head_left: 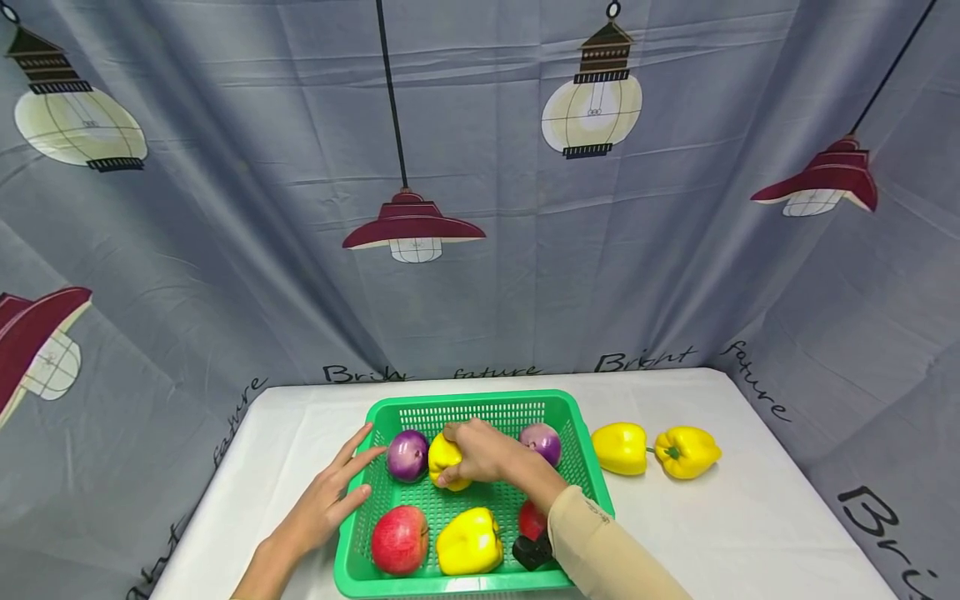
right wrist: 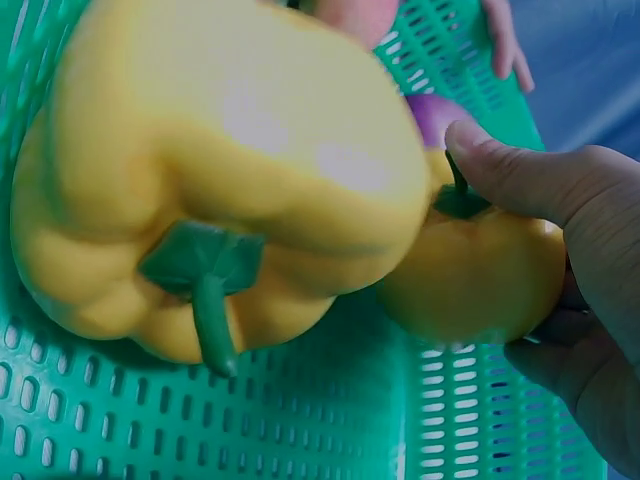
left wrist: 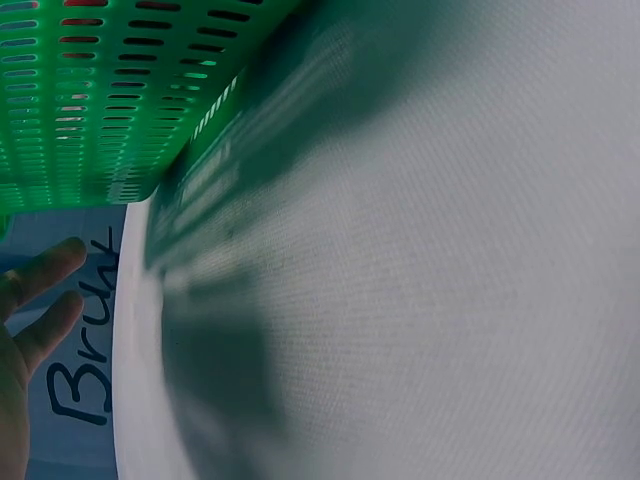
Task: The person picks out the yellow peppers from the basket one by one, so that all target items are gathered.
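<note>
My right hand [head_left: 486,450] grips a yellow bell pepper [head_left: 444,458] inside the green basket [head_left: 480,586], thumb on the near side. In the right wrist view, that pepper [right wrist: 470,285] sits between thumb and fingers, its green stem showing. A purple onion [head_left: 407,456] lies just left of it. My left hand [head_left: 330,500] is at the basket's left rim with its fingers spread, holding nothing. Only a few of its fingers [left wrist: 58,330] show in the left wrist view, below the basket wall [left wrist: 90,110].
Nearer in the basket lie a red apple [head_left: 400,540] and another yellow pepper [head_left: 470,542]. A second onion [head_left: 542,442] and a red fruit [head_left: 531,521], partly hidden by my right arm, are at the right. Two yellow peppers [head_left: 619,448] rest on the white table [head_left: 750,533].
</note>
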Action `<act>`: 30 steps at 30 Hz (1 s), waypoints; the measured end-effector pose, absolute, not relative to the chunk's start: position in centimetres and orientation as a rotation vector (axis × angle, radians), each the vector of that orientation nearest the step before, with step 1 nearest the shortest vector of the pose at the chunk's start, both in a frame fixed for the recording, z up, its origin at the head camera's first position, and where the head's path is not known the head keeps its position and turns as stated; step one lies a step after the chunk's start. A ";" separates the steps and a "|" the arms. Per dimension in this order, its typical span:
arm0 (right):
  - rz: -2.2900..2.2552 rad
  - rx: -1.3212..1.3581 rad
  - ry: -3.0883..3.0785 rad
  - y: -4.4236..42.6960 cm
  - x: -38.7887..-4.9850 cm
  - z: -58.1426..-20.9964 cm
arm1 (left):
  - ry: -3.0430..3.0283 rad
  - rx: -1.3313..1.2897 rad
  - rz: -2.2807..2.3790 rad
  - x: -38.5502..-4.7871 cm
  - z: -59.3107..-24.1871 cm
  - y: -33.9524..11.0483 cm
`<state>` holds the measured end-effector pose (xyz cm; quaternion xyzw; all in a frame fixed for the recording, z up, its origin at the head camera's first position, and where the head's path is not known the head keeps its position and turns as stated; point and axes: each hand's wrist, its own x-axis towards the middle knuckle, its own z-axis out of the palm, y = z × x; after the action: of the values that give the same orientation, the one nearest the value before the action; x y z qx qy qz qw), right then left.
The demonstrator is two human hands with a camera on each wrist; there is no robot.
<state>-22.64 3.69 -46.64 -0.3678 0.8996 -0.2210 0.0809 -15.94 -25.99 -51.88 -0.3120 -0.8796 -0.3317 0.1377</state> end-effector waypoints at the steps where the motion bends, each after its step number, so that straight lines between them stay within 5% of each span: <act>1: -0.663 -1.114 2.695 3.7 -22.6 -46.4 | -2.545 -0.901 -0.960 -15.9 -51.9 -26.0; 11: -0.648 -1.206 2.731 4.2 -21.6 -44.9 | -2.551 -0.900 -0.942 -16.0 -52.0 -26.2; 30: -0.968 -0.976 2.796 8.0 -19.5 -40.7 | -2.537 -0.904 -0.953 -15.9 -52.2 -26.2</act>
<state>-19.53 7.97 -40.65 -0.3134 0.8973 -0.3106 0.0132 -15.92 -26.15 -52.15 -0.3131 -0.8791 -0.3302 0.1419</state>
